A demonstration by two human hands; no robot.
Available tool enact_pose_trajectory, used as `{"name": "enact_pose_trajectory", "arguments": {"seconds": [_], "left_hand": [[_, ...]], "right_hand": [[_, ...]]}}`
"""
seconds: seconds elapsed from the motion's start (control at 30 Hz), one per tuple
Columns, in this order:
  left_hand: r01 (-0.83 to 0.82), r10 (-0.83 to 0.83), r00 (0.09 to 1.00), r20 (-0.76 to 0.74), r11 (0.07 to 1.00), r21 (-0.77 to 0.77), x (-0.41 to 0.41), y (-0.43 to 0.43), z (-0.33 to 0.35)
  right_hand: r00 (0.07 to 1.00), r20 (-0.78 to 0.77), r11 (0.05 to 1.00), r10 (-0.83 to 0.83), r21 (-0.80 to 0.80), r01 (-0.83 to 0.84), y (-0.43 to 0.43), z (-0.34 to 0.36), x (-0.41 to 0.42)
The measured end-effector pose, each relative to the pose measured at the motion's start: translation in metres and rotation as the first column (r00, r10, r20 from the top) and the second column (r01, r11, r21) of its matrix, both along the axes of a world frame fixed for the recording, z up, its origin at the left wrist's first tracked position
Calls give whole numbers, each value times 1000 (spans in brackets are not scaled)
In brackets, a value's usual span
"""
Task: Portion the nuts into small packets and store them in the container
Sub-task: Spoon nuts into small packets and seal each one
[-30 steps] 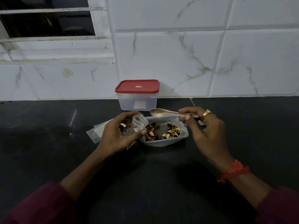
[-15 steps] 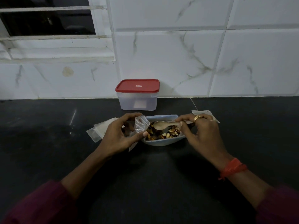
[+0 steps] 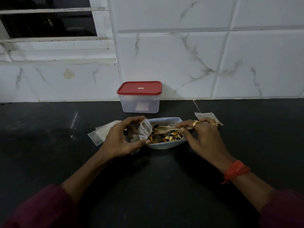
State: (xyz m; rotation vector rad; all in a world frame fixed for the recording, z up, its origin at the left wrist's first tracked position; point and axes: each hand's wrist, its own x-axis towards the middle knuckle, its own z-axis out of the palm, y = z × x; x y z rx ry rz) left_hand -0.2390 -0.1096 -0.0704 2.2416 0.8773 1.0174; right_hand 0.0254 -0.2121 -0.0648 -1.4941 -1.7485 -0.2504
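1. Two dark maroon sleeves (image 3: pixel 41 209) come in at the bottom corners. One red thread band (image 3: pixel 235 170) is tied round the right wrist.
2. One black counter (image 3: pixel 148 178), smooth and faintly glossy, carries everything.
3. One left hand (image 3: pixel 118 139) has its thumb and curled fingers pinching one small packet (image 3: pixel 144 129) of clear, crinkled plastic. The packet's mouth is held open at the left end of the dish.
4. One right hand (image 3: pixel 204 137), wearing two gold rings (image 3: pixel 195 123), grips the handle of one pale spoon (image 3: pixel 164 129) between thumb and bent fingers. The oval spoon bowl lies over the nuts; whether it touches them cannot be told.
5. One shallow, oblong, pale blue dish (image 3: pixel 164 146) sits between the hands. It holds a heap of mixed nuts (image 3: pixel 171 137), brown, dark and cream, too many to count.
6. Just left of the left hand lies a small overlapping pile of flat, translucent spare packets (image 3: pixel 100 133), at least two.
7. One more flat packet (image 3: pixel 205 115) lies behind the right hand.
8. One rectangular, frosted plastic container (image 3: pixel 139 104) stands behind the dish at the wall, closed with one red lid (image 3: pixel 139 88) with rounded corners.
9. Large white, grey-veined wall tiles (image 3: pixel 172 63) rise behind it, with one white-framed window (image 3: pixel 49 23), dark inside, at upper left.
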Motion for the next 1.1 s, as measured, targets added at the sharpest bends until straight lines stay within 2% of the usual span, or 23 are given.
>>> {"name": "enact_pose_trajectory", "arguments": {"seconds": [0.13, 0.23, 0.33, 0.43, 0.5, 0.6, 0.7, 0.8, 1.0, 1.1], "left_hand": [[4, -4, 1000, 8, 1000, 19, 1, 0, 0], [7, -8, 1000, 11, 1000, 23, 1, -1, 0], [18, -18, 1000, 18, 1000, 20, 1, -2, 1], [18, -19, 1000, 24, 1000, 14, 1, -2, 0], [16, -17, 1000, 22, 1000, 13, 1, -2, 0], [18, -19, 999, 26, 1000, 23, 1, -2, 0], [6, -7, 1000, 24, 999, 49, 2, -2, -1], [7, -8, 1000, 10, 998, 67, 2, -2, -1], [38, -38, 999, -4, 996, 81, 2, -4, -1], [42, -42, 999, -3, 996, 77, 2, -5, -2]], "right_hand": [[1000, 6, 997, -22, 79, 21, -1, 3, -2], [992, 89, 990, -86, 115, 76, -2, 4, 1], [974, 186, 990, -132, 82, 119, -1, 2, 4], [966, 217, 989, -140, -6, 145, 0, 1, 5], [980, 160, 991, -115, -50, 125, 1, 0, 5], [990, 57, 992, -127, 17, 126, 0, 3, 3], [972, 136, 981, -193, -4, 195, -1, 4, 4], [962, 202, 976, -182, -79, 202, -1, 2, 2], [979, 81, 976, -185, -100, 193, 1, 5, 2], [989, -68, 976, -134, -179, 120, 1, 4, 2]]}}
